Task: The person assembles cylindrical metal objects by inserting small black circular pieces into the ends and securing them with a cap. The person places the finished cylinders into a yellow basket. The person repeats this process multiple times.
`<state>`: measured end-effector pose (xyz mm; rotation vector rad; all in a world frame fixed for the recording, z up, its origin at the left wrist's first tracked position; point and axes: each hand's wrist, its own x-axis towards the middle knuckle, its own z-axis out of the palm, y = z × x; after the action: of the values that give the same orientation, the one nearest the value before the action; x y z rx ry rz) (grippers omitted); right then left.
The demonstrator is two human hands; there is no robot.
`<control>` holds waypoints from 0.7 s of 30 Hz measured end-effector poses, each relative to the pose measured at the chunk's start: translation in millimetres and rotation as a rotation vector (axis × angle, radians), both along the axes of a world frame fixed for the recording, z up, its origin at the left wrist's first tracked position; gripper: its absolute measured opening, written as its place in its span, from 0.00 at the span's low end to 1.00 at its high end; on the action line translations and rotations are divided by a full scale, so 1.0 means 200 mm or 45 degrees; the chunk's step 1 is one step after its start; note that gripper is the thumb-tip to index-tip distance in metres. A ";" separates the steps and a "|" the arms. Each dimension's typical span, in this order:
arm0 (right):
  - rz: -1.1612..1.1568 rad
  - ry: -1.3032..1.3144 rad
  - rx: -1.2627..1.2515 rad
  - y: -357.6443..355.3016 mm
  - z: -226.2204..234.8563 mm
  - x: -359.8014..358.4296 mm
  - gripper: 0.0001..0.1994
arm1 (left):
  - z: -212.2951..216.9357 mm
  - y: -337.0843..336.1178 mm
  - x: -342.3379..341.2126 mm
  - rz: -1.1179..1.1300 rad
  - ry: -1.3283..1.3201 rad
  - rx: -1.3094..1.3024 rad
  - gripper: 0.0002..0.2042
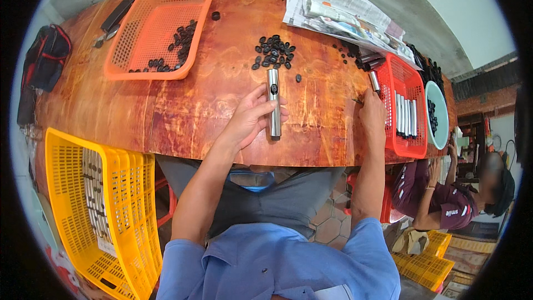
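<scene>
My left hand is closed round a shiny metal tube, held upright in the picture over the near part of the table. A black oval piece sits on the tube's side near its upper end. Just beyond it lies a heap of black oval pieces. At the right, beside the red basket, my right hand is closed, and a second metal tube sticks out past its fingers. A small dark tip shows at that hand's left side; what it belongs to is hidden.
An orange basket with black pieces stands far left. Metal tubes lie in the red basket, beside a pale green bowl. Papers lie at the back. A yellow crate stands left; a co-worker sits right.
</scene>
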<state>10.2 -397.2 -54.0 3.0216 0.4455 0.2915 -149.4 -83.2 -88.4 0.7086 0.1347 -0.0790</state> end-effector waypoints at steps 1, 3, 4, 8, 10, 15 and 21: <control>0.018 0.006 0.017 0.01 0.00 0.00 0.10 | 0.00 0.00 0.00 0.001 -0.003 0.006 0.25; 0.084 -0.010 0.060 0.03 -0.01 0.00 0.10 | 0.01 0.01 -0.01 -0.003 -0.008 0.018 0.25; 0.129 -0.036 0.090 0.05 -0.01 -0.01 0.11 | 0.00 0.01 -0.01 -0.004 -0.014 0.020 0.25; 0.370 -0.005 0.602 0.17 0.03 -0.08 0.11 | -0.01 0.01 -0.01 -0.021 -0.018 0.016 0.25; 0.289 0.409 1.381 0.30 0.10 -0.17 0.10 | -0.01 0.02 -0.01 -0.024 -0.004 0.022 0.25; 0.382 0.937 2.311 0.57 0.18 -0.36 0.07 | 0.00 0.02 -0.01 -0.023 -0.007 0.034 0.25; 0.317 0.658 2.086 0.55 0.11 -0.28 0.07 | 0.01 0.01 0.01 -0.039 0.021 0.049 0.25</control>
<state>-45.0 -288.2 -31.8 4.6555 0.9857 -0.3733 -148.2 -82.2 -86.7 0.7489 0.1414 -0.1121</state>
